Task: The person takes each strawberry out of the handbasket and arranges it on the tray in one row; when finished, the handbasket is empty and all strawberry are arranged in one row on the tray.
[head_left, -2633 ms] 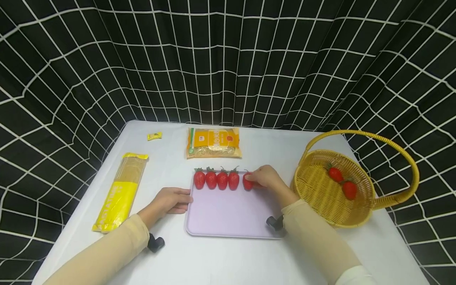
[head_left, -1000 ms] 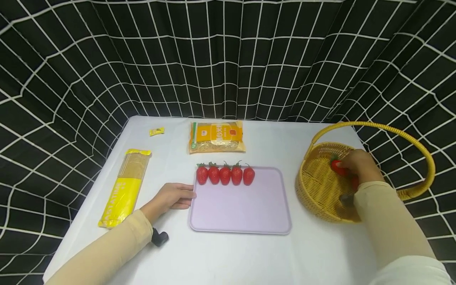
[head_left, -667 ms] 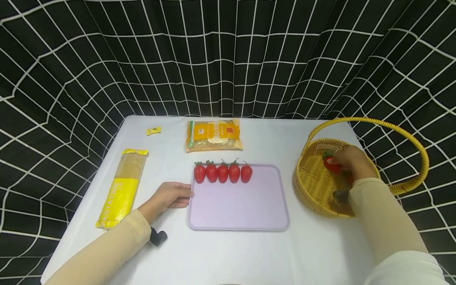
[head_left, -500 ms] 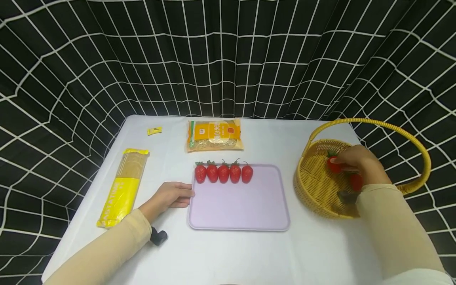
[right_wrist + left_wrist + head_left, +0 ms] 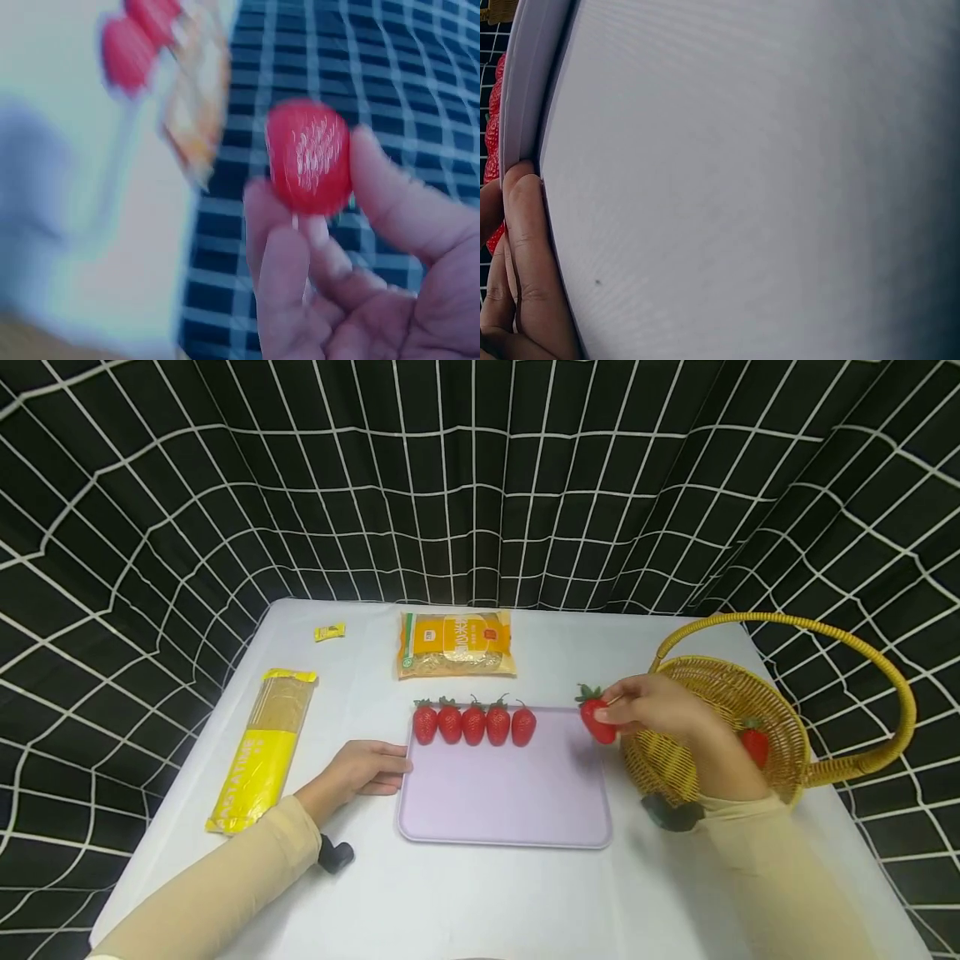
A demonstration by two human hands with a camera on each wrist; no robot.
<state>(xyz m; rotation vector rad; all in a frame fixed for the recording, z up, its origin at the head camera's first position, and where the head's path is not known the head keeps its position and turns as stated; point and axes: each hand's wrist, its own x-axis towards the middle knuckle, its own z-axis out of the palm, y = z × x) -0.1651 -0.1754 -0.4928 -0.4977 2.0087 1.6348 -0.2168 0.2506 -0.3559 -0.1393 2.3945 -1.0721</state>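
My right hand (image 5: 660, 706) pinches a red strawberry (image 5: 598, 718) with green leaves between thumb and fingers, above the back right corner of the lilac tray (image 5: 502, 802). Close up in the right wrist view, the strawberry (image 5: 309, 157) shows its glossy rounded end. Several strawberries (image 5: 474, 727) stand side by side along the tray's back edge, from its left corner, leaves to the rear. The fingers of my left hand (image 5: 367, 770) lie fairly straight against the tray's left edge; the left wrist view shows fingertips (image 5: 523, 184) touching the rim.
A wicker basket (image 5: 667, 764) with a tall handle stands to the right, one strawberry (image 5: 753, 743) visible inside, partly behind my right arm. An orange food packet (image 5: 456, 645) lies behind the tray. A yellow pasta packet (image 5: 262, 756) and a small yellow sachet (image 5: 330, 632) lie left.
My right hand set a strawberry at the row's right end, reached into the basket, and has come back left over the tray with another strawberry. My left hand has stayed at the tray's edge.
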